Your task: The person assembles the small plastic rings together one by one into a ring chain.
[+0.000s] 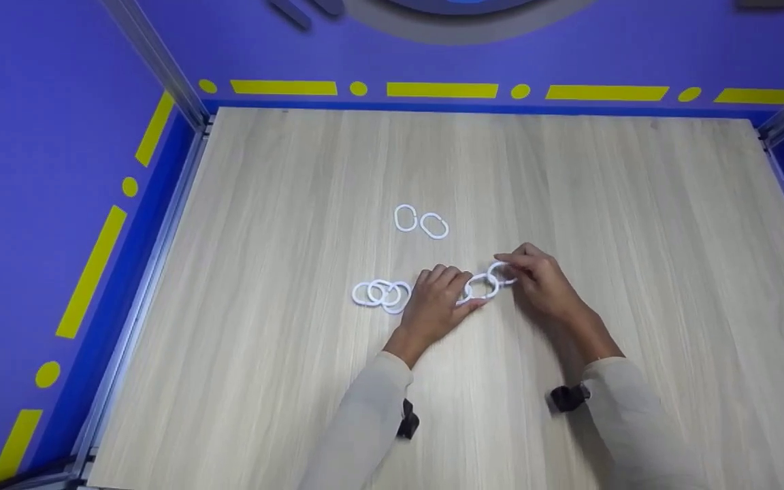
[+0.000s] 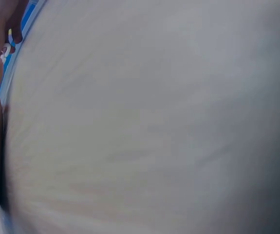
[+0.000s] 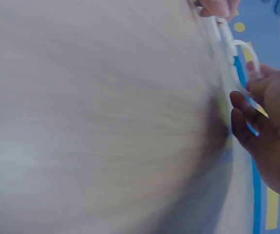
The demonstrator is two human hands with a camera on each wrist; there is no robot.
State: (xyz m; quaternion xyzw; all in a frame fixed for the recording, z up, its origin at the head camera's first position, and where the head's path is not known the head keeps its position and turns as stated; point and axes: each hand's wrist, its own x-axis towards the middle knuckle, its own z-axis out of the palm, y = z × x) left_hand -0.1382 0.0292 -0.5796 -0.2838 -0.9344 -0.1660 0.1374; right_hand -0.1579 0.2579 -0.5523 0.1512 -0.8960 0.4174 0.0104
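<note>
Hands point(image 1: 543, 280) on linked white rings point(image 1: 497, 286), both apparently pinching

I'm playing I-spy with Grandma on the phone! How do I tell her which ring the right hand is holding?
Start at the big pale wooden table, then find the right hand near its middle. It pinches a white ring. Unlike the two loose rings lying farther back, this one is held up at the right-hand end of the row.
</note>
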